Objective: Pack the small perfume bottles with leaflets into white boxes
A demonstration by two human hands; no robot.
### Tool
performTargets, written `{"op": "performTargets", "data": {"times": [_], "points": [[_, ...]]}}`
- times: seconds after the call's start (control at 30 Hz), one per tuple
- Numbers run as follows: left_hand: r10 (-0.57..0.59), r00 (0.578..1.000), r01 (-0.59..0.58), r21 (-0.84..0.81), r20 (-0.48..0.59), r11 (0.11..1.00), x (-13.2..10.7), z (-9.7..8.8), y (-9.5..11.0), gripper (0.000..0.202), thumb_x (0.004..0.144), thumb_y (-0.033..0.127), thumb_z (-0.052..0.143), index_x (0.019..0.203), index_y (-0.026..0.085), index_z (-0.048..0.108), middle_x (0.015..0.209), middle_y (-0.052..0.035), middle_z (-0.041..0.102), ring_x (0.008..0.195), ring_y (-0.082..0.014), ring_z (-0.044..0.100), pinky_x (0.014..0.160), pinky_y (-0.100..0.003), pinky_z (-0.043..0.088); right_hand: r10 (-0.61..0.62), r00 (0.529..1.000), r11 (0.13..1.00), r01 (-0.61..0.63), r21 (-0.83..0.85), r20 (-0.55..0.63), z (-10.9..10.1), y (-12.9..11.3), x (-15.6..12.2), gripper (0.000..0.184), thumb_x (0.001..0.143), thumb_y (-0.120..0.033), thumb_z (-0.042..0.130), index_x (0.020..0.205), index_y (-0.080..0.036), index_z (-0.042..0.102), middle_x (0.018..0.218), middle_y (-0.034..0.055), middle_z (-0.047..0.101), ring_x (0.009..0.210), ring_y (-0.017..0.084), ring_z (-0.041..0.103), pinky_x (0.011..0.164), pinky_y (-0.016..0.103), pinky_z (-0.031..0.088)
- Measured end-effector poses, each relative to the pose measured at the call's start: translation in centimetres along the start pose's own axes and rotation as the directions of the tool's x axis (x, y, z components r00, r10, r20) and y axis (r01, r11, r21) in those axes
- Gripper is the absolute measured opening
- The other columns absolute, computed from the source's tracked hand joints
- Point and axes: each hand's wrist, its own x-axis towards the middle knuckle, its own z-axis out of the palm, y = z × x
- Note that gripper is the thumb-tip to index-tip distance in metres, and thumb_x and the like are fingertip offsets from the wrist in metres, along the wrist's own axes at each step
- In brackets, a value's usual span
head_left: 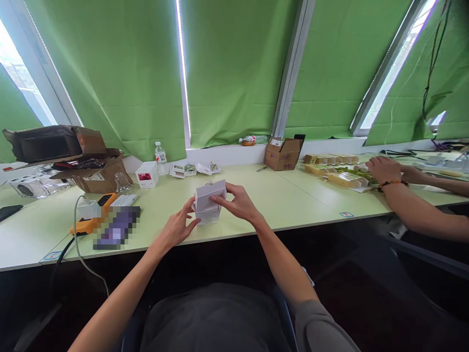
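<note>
A small white box (pixel 207 203) stands on the pale table (pixel 286 205) in front of me, with a pale lilac lid tilted on its top. My right hand (pixel 238 200) is curled round the lid's right side, fingers pressed on its top edge. My left hand (pixel 179 226) grips the lower left side of the box with its fingertips. A small shiny object shows just above the lid; I cannot make out what it is.
Open cardboard boxes (pixel 88 161) sit far left, a white-and-pink box (pixel 147 174) and water bottle (pixel 160 157) behind. An orange tool (pixel 86 225) with a cable lies left. A small carton (pixel 283 153) stands far right. Another person's hands (pixel 384 170) work among tan boxes (pixel 330 159).
</note>
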Motion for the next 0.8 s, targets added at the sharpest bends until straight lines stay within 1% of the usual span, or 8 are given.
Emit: {"op": "performTargets", "data": {"times": [0.2, 0.37, 0.43, 0.57, 0.63, 0.7, 0.8], "points": [[-0.018, 1.000, 0.018, 0.031, -0.004, 0.999, 0.0, 0.0, -0.1, 0.069, 0.091, 0.036, 0.055, 0.148, 0.028, 0.016, 0.122, -0.0092, 0.063, 0.096, -0.0214, 0.069, 0.078, -0.037, 0.059, -0.001, 1.000, 1.000, 0.001, -0.024, -0.016, 0.4, -0.3, 0.0, 0.036, 0.087, -0.050, 0.059, 0.098, -0.017, 0.066, 0.090, 0.0058, 0.069, 0.081, 0.019, 0.061, 0.068, 0.029, 0.049], [-0.017, 1.000, 0.017, 0.006, 0.003, 1.000, 0.1, 0.0, 0.0, 0.070, 0.092, 0.036, 0.054, 0.148, 0.028, 0.014, 0.123, -0.0088, 0.063, 0.099, -0.0213, 0.068, 0.079, -0.037, 0.059, -0.014, 0.999, 0.999, 0.013, -0.044, -0.040, 0.7, -0.6, -0.1, 0.032, 0.088, -0.049, 0.060, 0.096, -0.018, 0.064, 0.088, 0.0054, 0.068, 0.078, 0.019, 0.061, 0.068, 0.030, 0.050], [-0.017, 1.000, 0.017, -0.004, 0.010, 1.000, 0.1, 0.0, 0.0, 0.070, 0.092, 0.036, 0.053, 0.149, 0.028, 0.013, 0.125, -0.0089, 0.062, 0.102, -0.0217, 0.067, 0.080, -0.037, 0.059, -0.016, 0.998, 1.000, 0.015, -0.017, -0.064, 0.8, -0.6, -0.1, 0.031, 0.088, -0.047, 0.060, 0.100, -0.019, 0.061, 0.089, 0.0050, 0.068, 0.078, 0.018, 0.062, 0.069, 0.031, 0.051], [-0.021, 1.000, 0.021, -0.009, 0.018, 1.000, 0.0, 0.0, -0.2, 0.070, 0.092, 0.035, 0.053, 0.149, 0.029, 0.012, 0.129, -0.0090, 0.059, 0.105, -0.0221, 0.066, 0.081, -0.038, 0.059, -0.032, 0.995, 0.995, 0.041, 0.095, -0.099, 1.0, -0.8, -0.1, 0.033, 0.088, -0.044, 0.061, 0.113, -0.023, 0.055, 0.099, 0.0045, 0.069, 0.086, 0.019, 0.066, 0.076, 0.033, 0.055], [-0.023, 1.000, 0.023, -0.010, 0.017, 1.000, 0.0, 0.1, -0.3, 0.069, 0.092, 0.035, 0.053, 0.149, 0.029, 0.014, 0.129, -0.0089, 0.060, 0.105, -0.0217, 0.066, 0.081, -0.038, 0.059, -0.039, 0.991, 0.993, 0.054, 0.109, -0.129, 0.9, -1.1, -0.1, 0.030, 0.088, -0.044, 0.060, 0.111, -0.024, 0.056, 0.098, 0.0043, 0.069, 0.086, 0.019, 0.067, 0.077, 0.034, 0.057], [-0.022, 1.000, 0.022, -0.012, 0.013, 1.000, 0.0, 0.1, -0.3, 0.068, 0.092, 0.035, 0.053, 0.148, 0.029, 0.014, 0.128, -0.0090, 0.060, 0.106, -0.0213, 0.066, 0.081, -0.037, 0.059, -0.052, 0.985, 0.993, 0.068, 0.097, -0.163, 0.9, -1.4, -0.1, 0.025, 0.090, -0.043, 0.059, 0.104, -0.023, 0.060, 0.097, 0.0047, 0.069, 0.087, 0.019, 0.066, 0.077, 0.035, 0.058], [-0.017, 1.000, 0.017, -0.012, 0.004, 1.000, 0.0, 0.1, -0.3, 0.070, 0.092, 0.034, 0.055, 0.149, 0.029, 0.014, 0.126, -0.0087, 0.061, 0.105, -0.0208, 0.066, 0.081, -0.036, 0.059, -0.086, 0.972, 0.992, 0.104, 0.072, -0.219, 0.8, -1.9, -0.2, 0.022, 0.091, -0.041, 0.056, 0.101, -0.022, 0.063, 0.102, 0.0059, 0.069, 0.094, 0.020, 0.065, 0.077, 0.034, 0.059]]}}
